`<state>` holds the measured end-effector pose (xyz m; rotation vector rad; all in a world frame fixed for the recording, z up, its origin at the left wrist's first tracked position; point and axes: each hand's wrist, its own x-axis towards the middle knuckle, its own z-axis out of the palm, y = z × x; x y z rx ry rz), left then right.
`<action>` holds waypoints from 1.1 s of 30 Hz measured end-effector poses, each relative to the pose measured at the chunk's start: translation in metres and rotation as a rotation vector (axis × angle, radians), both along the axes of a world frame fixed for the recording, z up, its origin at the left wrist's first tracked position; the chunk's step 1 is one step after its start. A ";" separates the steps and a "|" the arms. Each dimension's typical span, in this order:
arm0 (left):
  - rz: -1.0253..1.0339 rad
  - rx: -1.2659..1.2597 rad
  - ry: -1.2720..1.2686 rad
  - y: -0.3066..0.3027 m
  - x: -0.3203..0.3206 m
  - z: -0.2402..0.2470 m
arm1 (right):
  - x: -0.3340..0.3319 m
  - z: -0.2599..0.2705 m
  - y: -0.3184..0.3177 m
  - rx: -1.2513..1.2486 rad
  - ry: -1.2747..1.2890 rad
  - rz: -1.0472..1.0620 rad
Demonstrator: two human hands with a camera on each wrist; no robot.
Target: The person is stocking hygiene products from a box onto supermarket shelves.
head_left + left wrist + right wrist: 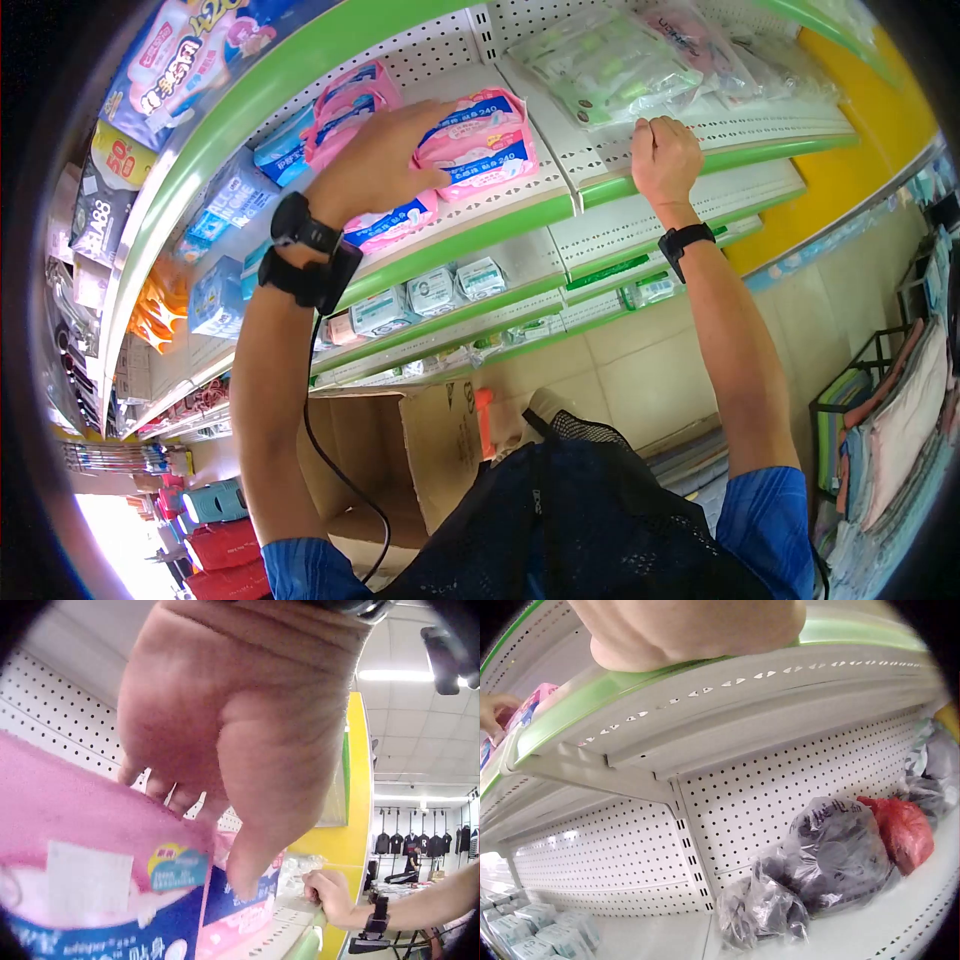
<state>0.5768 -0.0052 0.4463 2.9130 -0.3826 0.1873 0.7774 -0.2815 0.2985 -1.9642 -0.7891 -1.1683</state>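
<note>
My left hand (385, 165) reaches over a pink and blue pack of sanitary pads (485, 150) marked 240. In the left wrist view the thumb (244, 866) lies across the pack's front while the fingers go behind it, gripping it. Another pink pack (112, 847) stands close beside that hand. More pink packs (345, 110) are under and behind the left wrist. Farther right, my right hand (667, 160) rests with curled fingers on the shelf's front edge (610, 190), holding nothing.
Clear-bagged goods (610, 70) lie on the upper shelf at right. Small white-and-teal packs (430, 290) line the shelf below. Dark plastic-wrapped bundles (840, 855) and a red bag (904, 832) sit under the right hand. An open cardboard box (435, 450) stands on the floor.
</note>
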 end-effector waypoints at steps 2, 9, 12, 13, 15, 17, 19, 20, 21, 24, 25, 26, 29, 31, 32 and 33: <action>0.018 0.113 -0.215 -0.007 -0.015 -0.014 | -0.003 0.002 0.000 -0.008 0.017 0.007; -0.075 -0.096 -0.530 -0.057 -0.124 -0.068 | 0.001 -0.001 0.000 -0.033 0.029 0.019; -0.007 -0.205 -0.308 -0.070 -0.186 -0.114 | 0.002 -0.003 0.000 -0.022 0.002 0.022; 0.075 -0.227 -0.273 -0.070 -0.206 -0.135 | 0.004 -0.006 0.000 -0.028 -0.008 0.039; 0.182 -0.256 -0.251 -0.063 -0.251 -0.179 | 0.008 -0.009 -0.001 -0.071 0.046 -0.036; 0.445 -0.329 -0.206 -0.046 -0.304 -0.222 | 0.006 -0.009 -0.002 -0.116 0.058 -0.046; 0.669 -0.389 -0.207 -0.026 -0.360 -0.256 | 0.012 -0.015 -0.004 -0.093 0.071 0.022; 0.820 -0.381 -0.178 -0.016 -0.390 -0.272 | 0.018 -0.021 -0.005 -0.112 0.067 0.091; 0.969 -0.401 -0.164 -0.006 -0.419 -0.288 | 0.027 -0.028 -0.008 -0.122 0.154 0.066; 1.357 -0.552 -0.089 0.021 -0.491 -0.335 | 0.049 -0.041 -0.022 -0.161 0.243 0.086; 1.420 -0.563 -0.072 0.025 -0.506 -0.347 | 0.071 -0.051 -0.030 -0.105 0.372 0.113; 1.480 -0.577 -0.048 0.028 -0.522 -0.362 | 0.056 -0.042 -0.025 -0.120 0.352 0.092; 1.465 -0.310 0.341 0.048 -0.590 -0.465 | 0.082 -0.043 -0.041 -0.306 0.097 0.018; 1.554 -0.344 0.678 0.052 -0.601 -0.493 | 0.077 -0.027 -0.039 -0.299 0.195 -0.022; 1.719 -0.512 0.748 0.051 -0.584 -0.482 | 0.072 -0.022 -0.039 -0.318 0.262 -0.064; 1.737 -0.553 0.765 0.050 -0.582 -0.493 | 0.070 -0.022 -0.035 -0.337 0.202 -0.056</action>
